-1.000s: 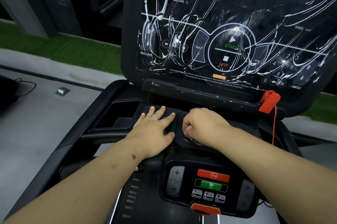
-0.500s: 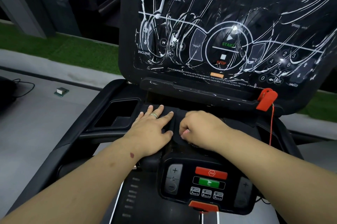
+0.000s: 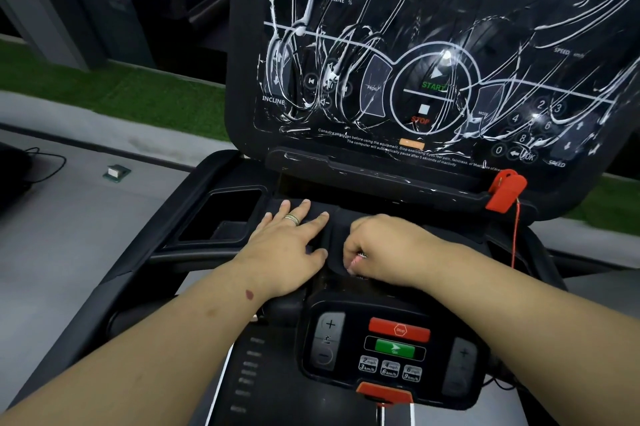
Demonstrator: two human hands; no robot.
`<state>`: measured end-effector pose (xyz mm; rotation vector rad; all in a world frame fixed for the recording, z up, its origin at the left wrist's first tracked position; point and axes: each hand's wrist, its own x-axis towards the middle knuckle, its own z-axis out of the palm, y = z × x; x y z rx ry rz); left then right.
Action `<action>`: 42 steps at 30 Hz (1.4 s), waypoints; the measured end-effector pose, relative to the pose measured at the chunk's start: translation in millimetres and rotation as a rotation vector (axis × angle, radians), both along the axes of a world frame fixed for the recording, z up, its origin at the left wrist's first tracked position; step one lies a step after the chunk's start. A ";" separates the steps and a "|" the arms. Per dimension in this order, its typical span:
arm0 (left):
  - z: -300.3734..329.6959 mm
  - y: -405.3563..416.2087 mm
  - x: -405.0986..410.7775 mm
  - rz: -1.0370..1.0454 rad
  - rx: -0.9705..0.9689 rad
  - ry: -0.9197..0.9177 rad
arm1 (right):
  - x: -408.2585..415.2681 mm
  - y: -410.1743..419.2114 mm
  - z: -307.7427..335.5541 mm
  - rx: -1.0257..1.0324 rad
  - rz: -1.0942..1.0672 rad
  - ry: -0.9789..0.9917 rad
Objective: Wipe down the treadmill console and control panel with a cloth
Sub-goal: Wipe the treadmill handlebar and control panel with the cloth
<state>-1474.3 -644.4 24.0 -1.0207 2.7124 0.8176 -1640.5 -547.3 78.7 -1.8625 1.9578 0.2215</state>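
**Both hands on a soft dark cloth, just above the small control panel**

We take the small control panel (image 3: 391, 346), with its red and green buttons, as our landmark. Far up-left of it there is a deep rectangular cup pocket (image 3: 221, 214) of hard, matte black plastic.

Nearer, up-left of the panel, our left hand (image 3: 287, 238) lies flat with straight, spread fingers and presses down. It grasps nothing. Under it, and directly above the panel, the dark cloth (image 3: 332, 228) lies on the tray. It is almost the same black as the plastic, so we cannot see its edges well. It looks thin, soft and light. We judge that it folds easily and slides on smooth plastic, so it is best taken by a bunched fold, with a flat palm for pressing.

Just above the panel, slightly to the right, our right hand (image 3: 384, 245) has curled fingers, which seem to pinch a fold of the cloth.

Far up-right of the panel, a red plastic safety key (image 3: 505, 190) hangs on a thin red cord. Above everything stands the big console (image 3: 433, 62), glossy and flat, under wrinkled clear film with white streaks. We think it needs only gentle pressure.
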 end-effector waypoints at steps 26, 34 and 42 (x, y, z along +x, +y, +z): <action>0.8 0.5 0.1 0.007 0.003 0.001 | 2.3 -12.3 -3.9 -0.105 0.071 0.022; -0.3 0.4 0.9 0.010 0.008 0.006 | -18.2 8.8 0.7 -0.030 -0.006 -0.001; 1.4 1.2 0.8 0.006 0.004 0.008 | -16.0 24.4 -9.0 -0.107 -0.157 0.001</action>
